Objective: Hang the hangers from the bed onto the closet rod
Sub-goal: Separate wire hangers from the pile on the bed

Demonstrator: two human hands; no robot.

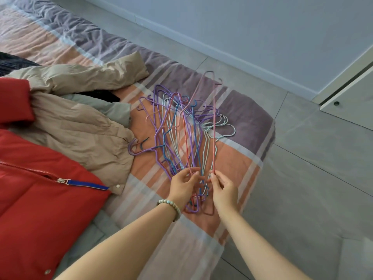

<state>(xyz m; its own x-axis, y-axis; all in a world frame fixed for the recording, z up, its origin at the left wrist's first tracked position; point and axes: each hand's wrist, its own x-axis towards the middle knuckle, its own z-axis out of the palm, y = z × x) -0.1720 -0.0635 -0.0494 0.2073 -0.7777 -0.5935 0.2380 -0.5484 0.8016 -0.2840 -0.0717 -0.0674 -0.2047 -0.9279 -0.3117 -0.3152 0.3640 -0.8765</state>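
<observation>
A tangled pile of several thin wire hangers point(177, 130), purple, blue, pale green, red and pink, lies near the corner of the bed point(238, 164) with its striped cover. One pink hanger point(214, 110) stands tilted up out of the pile, its hook end far from me. My right hand point(223, 190) pinches this pink hanger's long bar near its near end. My left hand point(184, 184), with a bead bracelet at the wrist, pinches another wire of the near end of the pile just to the left. No closet rod is in view.
A beige padded jacket point(80, 122) and a red padded jacket point(36, 188) lie on the bed left of the hangers. Grey tiled floor point(312, 178) runs along the bed's right side. A white cabinet door edge point(347, 91) is at the far right.
</observation>
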